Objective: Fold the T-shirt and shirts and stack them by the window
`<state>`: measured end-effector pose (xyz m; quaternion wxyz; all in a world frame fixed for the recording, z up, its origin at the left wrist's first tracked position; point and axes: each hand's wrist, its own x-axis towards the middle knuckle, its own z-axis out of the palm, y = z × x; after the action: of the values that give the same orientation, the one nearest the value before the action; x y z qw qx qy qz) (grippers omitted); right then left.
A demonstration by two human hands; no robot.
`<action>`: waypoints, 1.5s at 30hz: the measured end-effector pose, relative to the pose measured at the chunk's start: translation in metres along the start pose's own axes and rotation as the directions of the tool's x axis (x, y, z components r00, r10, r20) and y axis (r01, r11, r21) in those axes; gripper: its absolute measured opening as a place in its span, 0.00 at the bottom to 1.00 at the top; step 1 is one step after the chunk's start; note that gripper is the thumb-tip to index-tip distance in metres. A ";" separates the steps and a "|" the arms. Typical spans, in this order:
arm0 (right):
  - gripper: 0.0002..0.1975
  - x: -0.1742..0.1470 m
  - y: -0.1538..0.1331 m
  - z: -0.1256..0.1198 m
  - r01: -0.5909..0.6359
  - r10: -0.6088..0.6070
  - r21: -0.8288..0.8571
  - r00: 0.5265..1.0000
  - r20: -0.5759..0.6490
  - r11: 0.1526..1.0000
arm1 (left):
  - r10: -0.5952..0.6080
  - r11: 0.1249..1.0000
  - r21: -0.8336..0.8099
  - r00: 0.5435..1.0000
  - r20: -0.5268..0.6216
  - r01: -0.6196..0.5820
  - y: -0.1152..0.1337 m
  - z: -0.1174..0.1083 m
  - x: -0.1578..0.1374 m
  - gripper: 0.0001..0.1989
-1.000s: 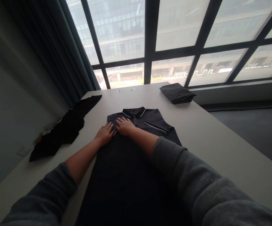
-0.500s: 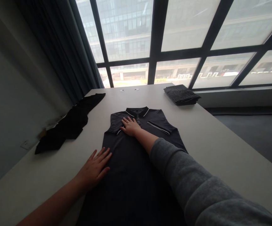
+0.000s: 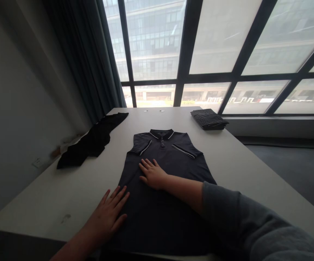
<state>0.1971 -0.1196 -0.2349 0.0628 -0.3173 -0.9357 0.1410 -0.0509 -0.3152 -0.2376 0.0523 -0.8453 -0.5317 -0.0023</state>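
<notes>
A dark polo shirt (image 3: 170,166) lies spread on the white table (image 3: 238,174), its collar toward the window. Both short sleeves are folded inward over the chest, showing white-striped cuffs. My right hand (image 3: 153,174) rests on the shirt's chest below the left-hand sleeve, fingers extended and spread. At the shirt's left edge is my left hand (image 3: 109,214), its fingers spread over the fabric and the tabletop beside it. Neither hand grips anything. The shirt's lower part is dark and partly covered by my right forearm.
A crumpled black garment (image 3: 93,139) lies along the table's left edge. At the far right corner sits a folded striped cloth (image 3: 209,119). Two small round cable-hole covers (image 3: 161,111) are at the back. A curtain (image 3: 91,65) and large window stand beyond.
My right hand has slid down the shirt from near the collar, uncovering the left-hand sleeve cuff. My left hand stays at the shirt's left edge. The camera view has shifted.
</notes>
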 end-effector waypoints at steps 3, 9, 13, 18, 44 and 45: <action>0.36 -0.041 -0.027 0.003 0.105 -0.108 0.066 0.993 0.050 0.992 | -0.011 1.000 0.008 1.000 -0.029 0.011 0.001 0.004 -0.008 0.36; 0.33 -0.075 -0.052 -0.006 0.367 -0.386 0.160 0.916 0.108 0.916 | -0.051 0.999 -0.001 0.996 -0.070 0.051 0.003 0.015 -0.030 0.37; 0.34 -0.054 -0.038 -0.016 0.237 -0.240 0.103 0.971 0.019 0.966 | -0.141 0.990 -0.026 0.986 -0.088 0.139 0.002 0.012 -0.010 0.31; 0.36 -0.040 -0.024 -0.011 -0.052 0.053 0.014 0.999 -0.012 0.999 | -0.187 0.982 -0.043 0.980 -0.064 0.184 0.002 -0.006 0.083 0.30; 0.40 -0.208 0.077 -0.019 -0.362 0.349 -0.102 0.929 -0.125 0.927 | -0.239 0.970 0.067 0.969 0.065 0.234 0.009 -0.008 0.137 0.34; 0.39 -0.212 0.065 -0.019 -0.312 0.303 -0.078 0.947 -0.110 0.947 | -0.176 0.984 0.038 0.982 0.067 0.174 0.017 -0.008 0.128 0.34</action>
<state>0.4058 -0.1960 -0.2426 0.0703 -0.4683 -0.8762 0.0892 0.0205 -0.2087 -0.2240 0.0469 -0.7939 -0.6054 0.0314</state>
